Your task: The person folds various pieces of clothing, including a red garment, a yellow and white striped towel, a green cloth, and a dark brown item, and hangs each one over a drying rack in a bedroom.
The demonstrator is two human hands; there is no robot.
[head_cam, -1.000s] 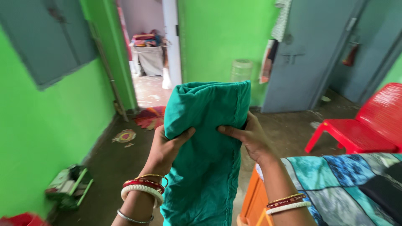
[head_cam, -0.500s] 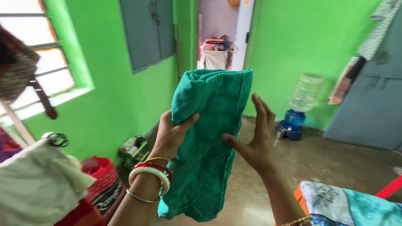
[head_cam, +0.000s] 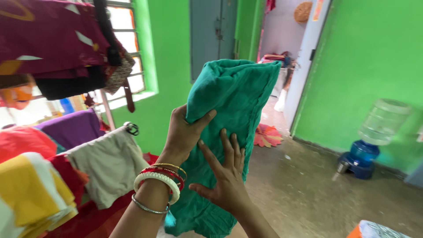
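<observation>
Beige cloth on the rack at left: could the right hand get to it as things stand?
Probably yes. The right hand lies flat on the green cloth, gripping nothing, and the beige cloth hangs uncovered; the left hand and forearm stand between.

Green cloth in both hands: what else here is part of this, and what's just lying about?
In hand:
green cloth
left hand, gripping its edge
right hand, flat against its front

Lying about:
beige cloth on the rack
striped cloth
water jug
floor mat

Green cloth's lower end cropped
</observation>
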